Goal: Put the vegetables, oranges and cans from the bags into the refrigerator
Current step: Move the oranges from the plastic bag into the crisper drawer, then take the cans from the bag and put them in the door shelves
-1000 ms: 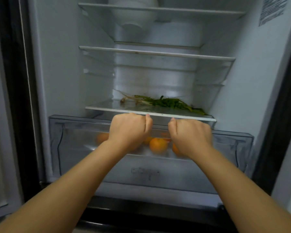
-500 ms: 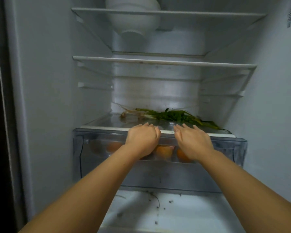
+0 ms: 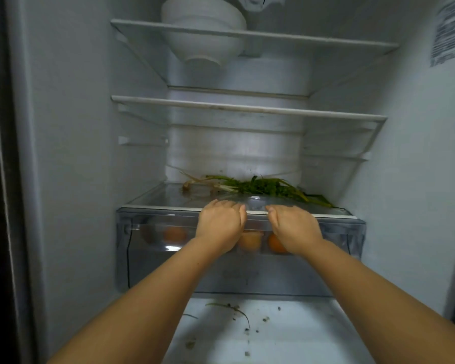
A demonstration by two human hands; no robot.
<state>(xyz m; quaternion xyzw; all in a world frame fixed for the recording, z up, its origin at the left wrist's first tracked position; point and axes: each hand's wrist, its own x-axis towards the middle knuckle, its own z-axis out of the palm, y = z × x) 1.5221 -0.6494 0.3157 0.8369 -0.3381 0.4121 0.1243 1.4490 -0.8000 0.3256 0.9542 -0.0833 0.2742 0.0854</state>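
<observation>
A: Where are the hands?
B: Both rest on the top front edge of the clear plastic crisper drawer (image 3: 184,264), at the bottom of the open white refrigerator (image 3: 71,153). The left hand (image 3: 221,227) sits just left of centre, the right hand (image 3: 293,228) just right of it; the two are near each other but apart.

A: State of each grip?
B: The left hand's fingers (image 3: 222,204) curl over the drawer's rim, a narrow grip with nothing loose held in it. The right hand's fingers (image 3: 286,210) bend the same way over the rim. Whether either hand clamps the rim or only presses on it cannot be told.

A: Where are the task's things?
B: Round orange fruits (image 3: 276,244) lie inside the drawer, seen blurred through its front wall; one shows at the left (image 3: 174,234), others between and behind the wrists. A bunch of green leafy vegetables with pale roots (image 3: 255,186) lies on the glass shelf (image 3: 163,198) directly above the drawer, roots to the left, leaves to the right.

A: Other contents?
B: A stack of white bowls (image 3: 204,30) stands on the top shelf. The middle glass shelf (image 3: 247,107) carries nothing visible. Dark plant scraps (image 3: 237,310) are scattered on the white floor (image 3: 286,337) below the drawer.
</observation>
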